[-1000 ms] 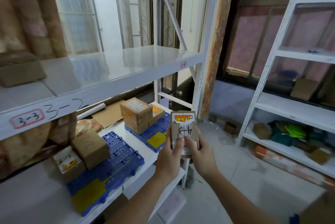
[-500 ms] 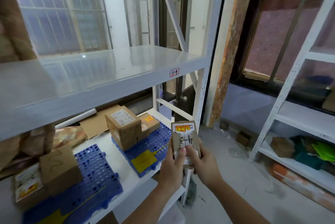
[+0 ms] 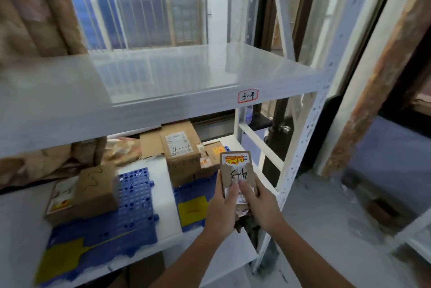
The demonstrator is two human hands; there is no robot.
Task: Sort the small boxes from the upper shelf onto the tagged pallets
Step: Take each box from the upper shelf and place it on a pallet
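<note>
Above the right front corner of the lower shelf (image 3: 163,185), the left hand (image 3: 222,208) and right hand (image 3: 261,203) each keep a grip on the small box (image 3: 236,171) marked 4-3, thumbs pressed to its face, beside the right blue pallet (image 3: 198,192) carrying the 4-4 box (image 3: 180,154).

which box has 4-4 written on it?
The tall box standing on the right pallet, with 4-4 on its white top label. The held box reads 4-3; the left-pallet box carries only a scrawl.
</note>
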